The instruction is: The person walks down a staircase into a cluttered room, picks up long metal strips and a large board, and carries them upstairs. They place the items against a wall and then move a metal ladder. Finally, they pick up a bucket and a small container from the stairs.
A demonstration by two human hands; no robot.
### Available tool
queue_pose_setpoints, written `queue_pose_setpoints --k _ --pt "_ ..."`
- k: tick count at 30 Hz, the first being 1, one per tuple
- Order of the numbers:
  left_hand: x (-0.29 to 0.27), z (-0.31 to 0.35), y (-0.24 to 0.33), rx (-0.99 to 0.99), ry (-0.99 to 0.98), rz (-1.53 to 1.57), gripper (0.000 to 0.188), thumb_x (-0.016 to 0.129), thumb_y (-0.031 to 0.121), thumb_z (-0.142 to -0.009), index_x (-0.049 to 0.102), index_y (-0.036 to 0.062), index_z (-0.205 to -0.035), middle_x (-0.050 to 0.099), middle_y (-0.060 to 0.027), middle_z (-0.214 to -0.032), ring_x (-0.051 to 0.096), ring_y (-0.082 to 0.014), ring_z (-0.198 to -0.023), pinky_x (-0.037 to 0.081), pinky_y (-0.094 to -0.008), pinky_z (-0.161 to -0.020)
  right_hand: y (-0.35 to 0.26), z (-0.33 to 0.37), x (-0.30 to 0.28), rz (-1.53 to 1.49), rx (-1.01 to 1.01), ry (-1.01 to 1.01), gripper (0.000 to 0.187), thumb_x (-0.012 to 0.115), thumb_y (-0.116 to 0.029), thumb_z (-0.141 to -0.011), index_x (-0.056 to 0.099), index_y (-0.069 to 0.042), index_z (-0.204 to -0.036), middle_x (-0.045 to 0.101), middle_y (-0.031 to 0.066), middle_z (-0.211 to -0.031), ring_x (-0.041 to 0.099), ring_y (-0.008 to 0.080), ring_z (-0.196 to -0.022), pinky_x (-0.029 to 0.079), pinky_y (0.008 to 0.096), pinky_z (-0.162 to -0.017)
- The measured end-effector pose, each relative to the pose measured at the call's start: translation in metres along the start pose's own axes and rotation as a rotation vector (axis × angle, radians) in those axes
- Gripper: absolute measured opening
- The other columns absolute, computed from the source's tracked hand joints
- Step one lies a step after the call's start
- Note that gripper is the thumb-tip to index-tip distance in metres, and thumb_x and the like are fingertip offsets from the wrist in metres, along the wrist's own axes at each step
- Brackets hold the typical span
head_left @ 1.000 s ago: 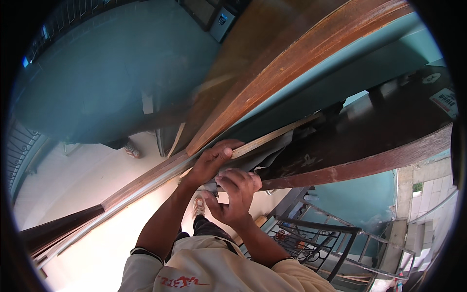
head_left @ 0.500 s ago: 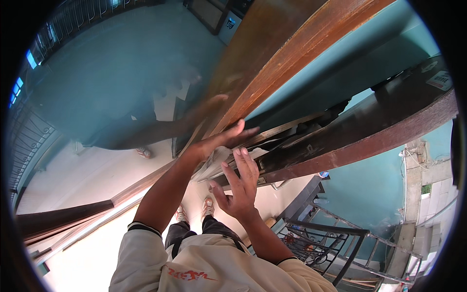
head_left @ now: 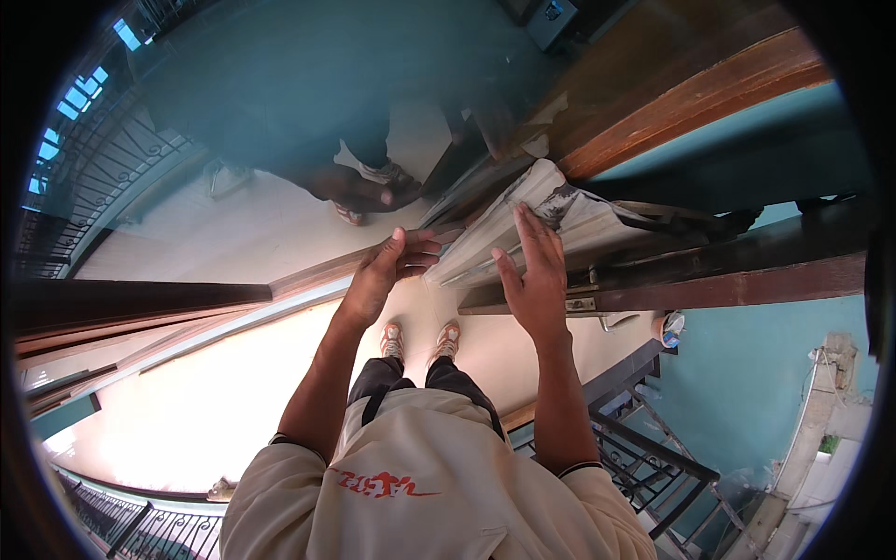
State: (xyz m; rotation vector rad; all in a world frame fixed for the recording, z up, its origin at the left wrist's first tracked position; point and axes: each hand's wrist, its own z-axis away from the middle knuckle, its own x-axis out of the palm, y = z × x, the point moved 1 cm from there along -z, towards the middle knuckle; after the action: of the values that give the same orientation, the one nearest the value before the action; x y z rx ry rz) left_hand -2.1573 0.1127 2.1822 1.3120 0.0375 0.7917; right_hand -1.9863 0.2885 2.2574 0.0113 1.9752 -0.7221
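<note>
left hand (head_left: 387, 266) grips the edge of the crumpled paper sheet (head_left: 523, 219); right hand (head_left: 534, 280) lies flat and open on it, seemingly smoothing it against the wooden frame (head_left: 691, 98) beyond.

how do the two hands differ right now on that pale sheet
The left hand is curled, fingers gripping the edge of the pale crumpled sheet. The right hand is open, fingers straight, palm flat against the sheet. The left sits lower and leftward. Both are bare and touch the sheet.

Grey-white crumpled sheet (head_left: 523, 233), brown wooden frame (head_left: 691, 103), teal wall (head_left: 747, 392), cream shirt (head_left: 420, 495)
</note>
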Motion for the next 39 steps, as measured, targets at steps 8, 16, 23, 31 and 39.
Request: queue_pose_setpoints --k 8,16,23,31,39 --pt "-0.035 0.047 -0.028 -0.114 0.058 -0.22 0.064 0.05 0.053 -0.107 0.057 -0.0009 -0.143 0.068 -0.0148 -0.128 0.064 -0.0238 -0.119 0.047 -0.0391 -0.104 -0.006 0.016 0.002 0.098 -0.059 0.06 0.05 0.071 -0.019 -0.096 0.059 0.001 -0.14 0.056 0.0181 -0.146 0.053 0.0399 -0.131 0.043 0.0496 -0.112" --pt "-0.031 0.056 -0.04 -0.12 0.01 -0.261 0.062 0.058 0.049 -0.104 0.058 -0.0015 -0.141 0.068 -0.017 -0.125 0.065 -0.0254 -0.116 0.048 -0.0405 -0.103 -0.015 0.034 -0.006 0.058 -0.027 0.084 0.045 0.074 -0.015 -0.093 0.063 0.001 -0.134 0.06 0.0178 -0.138 0.056 0.0387 -0.127 0.048 0.0474 -0.107" --pt "-0.027 0.049 -0.048 -0.114 -0.059 -0.274 0.055 0.061 0.042 -0.105 0.058 0.0 -0.141 0.068 -0.0125 -0.125 0.065 -0.021 -0.114 0.048 -0.0373 -0.1 -0.006 0.087 0.003 -0.077 0.094 -0.062 0.037 0.072 -0.015 -0.095 0.066 0.001 -0.127 0.071 0.0184 -0.124 0.069 0.0355 -0.111 0.054 0.0442 -0.098" --pt "-0.038 0.057 -0.107 -0.25 -0.12 -0.761 0.058 0.059 0.05 -0.103 0.059 0.0081 -0.144 0.068 -0.0207 -0.131 0.066 -0.0315 -0.12 0.051 -0.0407 -0.105 0.094 0.37 0.072 -0.183 0.723 -0.94 0.055 0.062 -0.042 -0.102 0.059 -0.004 -0.142 0.066 0.0232 -0.135 0.063 0.0328 -0.128 0.049 0.0441 -0.108" --pt "-0.003 0.088 -0.206 -0.49 -0.545 -1.04 0.055 0.059 0.047 -0.102 0.062 0.0076 -0.14 0.069 -0.019 -0.127 0.066 -0.0349 -0.119 0.05 -0.0423 -0.107 0.101 0.464 0.049 -1.405 1.558 -0.506 0.067 0.055 -0.051 -0.106 0.048 -0.004 -0.153 0.056 0.0128 -0.151 0.056 0.0243 -0.136 0.041 0.0392 -0.117"
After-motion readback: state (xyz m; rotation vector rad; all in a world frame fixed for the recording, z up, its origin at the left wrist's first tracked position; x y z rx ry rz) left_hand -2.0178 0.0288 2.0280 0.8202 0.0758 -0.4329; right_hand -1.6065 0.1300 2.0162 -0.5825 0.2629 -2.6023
